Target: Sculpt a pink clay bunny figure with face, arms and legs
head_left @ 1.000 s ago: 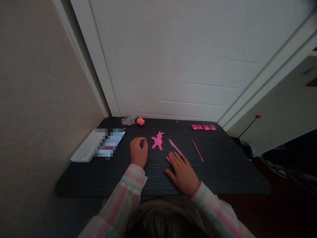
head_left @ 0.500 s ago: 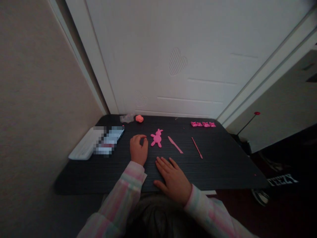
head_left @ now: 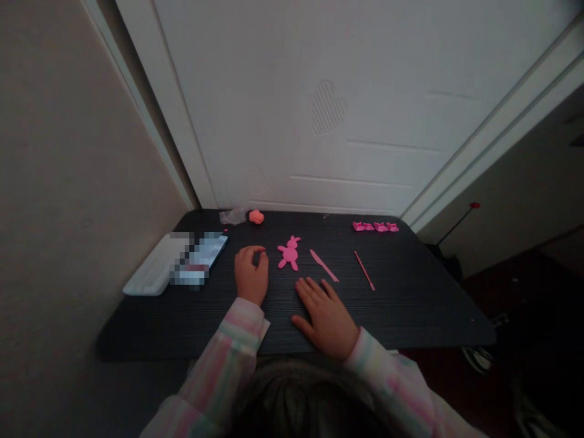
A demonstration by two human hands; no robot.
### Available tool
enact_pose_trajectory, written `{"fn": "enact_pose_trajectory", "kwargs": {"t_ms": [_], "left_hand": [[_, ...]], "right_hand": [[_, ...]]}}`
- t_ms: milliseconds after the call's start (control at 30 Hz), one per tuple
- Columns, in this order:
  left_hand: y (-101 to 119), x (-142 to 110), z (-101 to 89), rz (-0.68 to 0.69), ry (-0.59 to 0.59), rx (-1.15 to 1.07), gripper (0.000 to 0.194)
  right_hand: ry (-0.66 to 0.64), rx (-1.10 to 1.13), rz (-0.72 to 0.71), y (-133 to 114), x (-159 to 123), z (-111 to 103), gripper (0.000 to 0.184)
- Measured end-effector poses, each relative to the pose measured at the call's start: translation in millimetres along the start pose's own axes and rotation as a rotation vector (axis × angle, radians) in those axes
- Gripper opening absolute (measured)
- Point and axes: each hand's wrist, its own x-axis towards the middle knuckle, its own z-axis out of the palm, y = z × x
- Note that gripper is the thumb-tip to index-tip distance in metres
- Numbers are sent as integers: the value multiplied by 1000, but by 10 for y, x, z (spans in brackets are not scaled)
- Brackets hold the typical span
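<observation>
A flat pink clay rabbit figure (head_left: 289, 254) lies on the black table (head_left: 410, 304). My left hand (head_left: 250, 275) rests just left of it with fingers curled; I cannot make out anything inside them. My right hand (head_left: 323, 313) lies flat and open on the table below the figure, fingers stretched toward a pink clay knife (head_left: 323, 265). A thin pink stick tool (head_left: 364, 270) lies to the right of the knife.
An orange clay lump (head_left: 256, 216) and a clear wrapper (head_left: 232, 215) sit at the back left. A row of small pink moulds (head_left: 375, 227) is at the back right. A white tray (head_left: 152, 275) with a phone (head_left: 205, 255) lies at the left. A white door stands behind.
My right hand slid left away from the knife, then edged back right. My left hand shifted slightly left. The view tilted a little.
</observation>
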Motion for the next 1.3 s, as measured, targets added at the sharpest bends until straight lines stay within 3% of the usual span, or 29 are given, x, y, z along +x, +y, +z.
{"fn": "enact_pose_trajectory", "kwargs": {"t_ms": [100, 200, 267, 400, 433, 500, 567, 700, 733, 867, 1033, 1067, 1200, 1300], "left_hand": [[5, -1, -3, 5, -2, -7, 12], [3, -5, -7, -3, 5, -7, 12], [4, -4, -6, -8, 7, -7, 12], [8, -1, -4, 0, -2, -7, 12], [7, -1, -6, 0, -4, -6, 11], [4, -1, -10, -7, -8, -3, 12], [1, 1, -10, -14, -11, -2, 12], [-1, 2, -8, -13, -17, -9, 12], [-3, 2, -12, -15, -15, -11, 11], [-12, 11, -37, -50, 4, -20, 11], [-18, 14, -50, -69, 8, -34, 13], [-25, 11, -56, -71, 9, -34, 13], [-66, 11, -90, -86, 22, -27, 12], [-86, 15, -99, -87, 28, -34, 13]], "right_hand": [[-38, 39, -160, -38, -3, -5, 61], [12, 4, 37, -19, 18, -22, 56], [11, -1, 69, -17, 24, -25, 56], [-73, 73, -197, -57, 9, -13, 62], [-65, 70, -174, -55, 11, -13, 61], [-19, 37, 5, -41, 21, -15, 58], [-4, 27, 64, -43, 26, -12, 58], [-55, 77, -182, -103, 2, 6, 62], [-53, 79, -181, -106, -1, 6, 62], [7, 14, 68, -84, 7, -5, 55], [-40, 86, -157, -147, 6, 21, 60], [-40, 87, -154, -140, 14, 21, 61], [13, 23, 98, -81, 54, 5, 55], [-19, 59, -57, -126, 46, 18, 58]]}}
